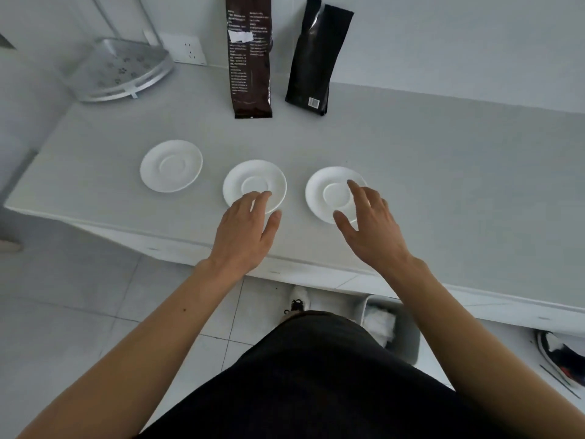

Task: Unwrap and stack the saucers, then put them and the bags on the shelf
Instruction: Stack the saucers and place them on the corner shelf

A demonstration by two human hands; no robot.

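Three bare white saucers lie apart in a row on the grey counter: a left saucer [171, 166], a middle saucer [253, 182] and a right saucer [329, 191]. My left hand [245, 231] hovers open over the near rim of the middle saucer. Over the right saucer's near right side, my right hand [370, 226] is spread open. A dark brown bag [250, 55] and a black bag [316, 58] lean upright against the back wall. The metal corner shelf [123, 69] stands at the far left.
A wall socket [186, 49] sits beside the shelf. The counter's front edge [190, 245] runs just under my wrists. Below it on the tiled floor are a grey bin [392, 327] holding white wrapping, my shoe [299, 301] and another shoe [560, 353].
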